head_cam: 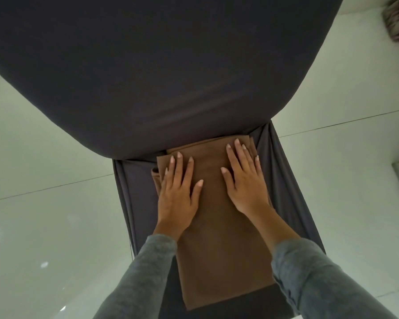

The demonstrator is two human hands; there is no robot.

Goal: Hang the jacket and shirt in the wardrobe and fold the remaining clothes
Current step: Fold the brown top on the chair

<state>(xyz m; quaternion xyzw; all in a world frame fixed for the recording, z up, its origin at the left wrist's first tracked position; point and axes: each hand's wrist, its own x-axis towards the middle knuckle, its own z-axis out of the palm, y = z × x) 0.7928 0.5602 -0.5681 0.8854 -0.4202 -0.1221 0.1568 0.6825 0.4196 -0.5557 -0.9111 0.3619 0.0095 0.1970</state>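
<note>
Your left hand (177, 194) and right hand (245, 180) press flat (fingers straight, grasping nothing) on the folded brown cloth (219, 249), which lies under your fingertips on the dark grey sheet (148, 65).

I can read no words, labels, brands, numbers or signs: nothing on the brown cloth (221, 249) under my left hand (177, 196) and right hand (245, 180), on the dark sheet (159, 65) beyond them, or on the floor (44, 180) either side.
</note>
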